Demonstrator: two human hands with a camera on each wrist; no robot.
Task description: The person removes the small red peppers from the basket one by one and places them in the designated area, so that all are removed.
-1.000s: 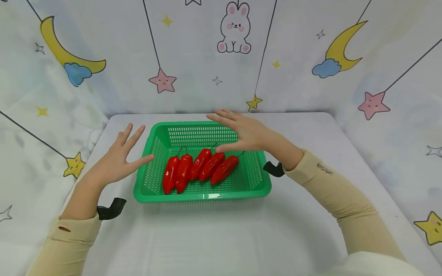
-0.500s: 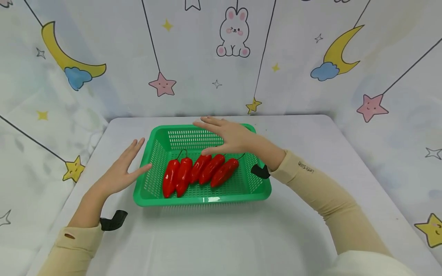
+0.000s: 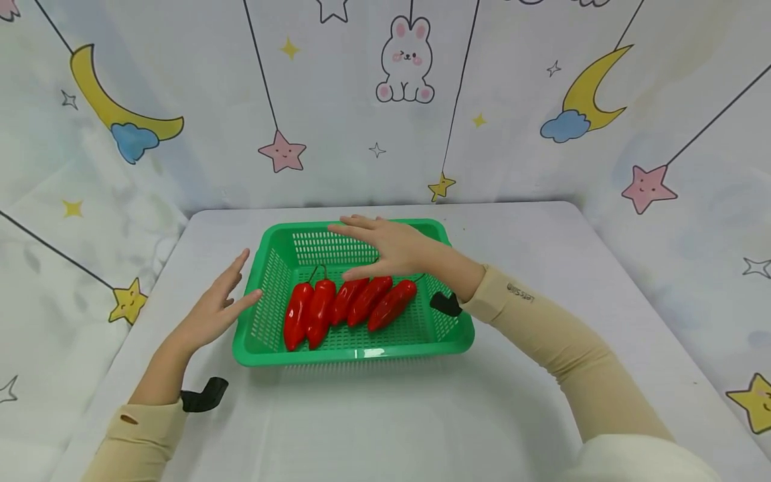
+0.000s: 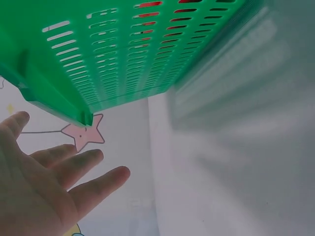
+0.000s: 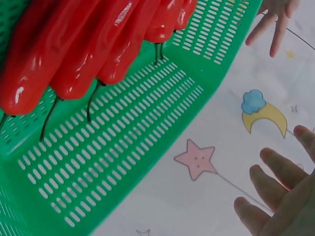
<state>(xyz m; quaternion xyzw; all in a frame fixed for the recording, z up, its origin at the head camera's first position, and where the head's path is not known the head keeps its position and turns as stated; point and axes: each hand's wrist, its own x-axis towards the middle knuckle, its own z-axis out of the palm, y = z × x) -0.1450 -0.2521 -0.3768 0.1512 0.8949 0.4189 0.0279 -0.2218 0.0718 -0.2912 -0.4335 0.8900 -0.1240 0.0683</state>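
Several glossy red chili peppers (image 3: 391, 306) with dark stems lie side by side in a green plastic basket (image 3: 385, 352) with slotted walls. Beside the basket's left wall is my left hand (image 3: 211, 311), fingers extended and thumb toward the rim, holding nothing. The left wrist view shows that hand (image 4: 44, 187) apart from the outer wall of the basket (image 4: 113, 59). My right hand (image 3: 391, 248) hovers over the basket's back half with fingers spread, covering part of the stems. In the right wrist view its fingers (image 5: 275, 189) are clear of the peppers (image 5: 74, 64).
A white-covered table (image 3: 373, 422) bears the basket. Behind and at the sides hangs a pale cloth backdrop (image 3: 337, 80) printed with moons, stars and a rabbit. Black wrist mounts (image 3: 205, 395) sit at the sleeve cuffs.
My right hand has moved left and somewhat lower over the basket. The left hand has sunk slightly, its fingers drawing closer together. The whole scene sits a little lower in the head view.
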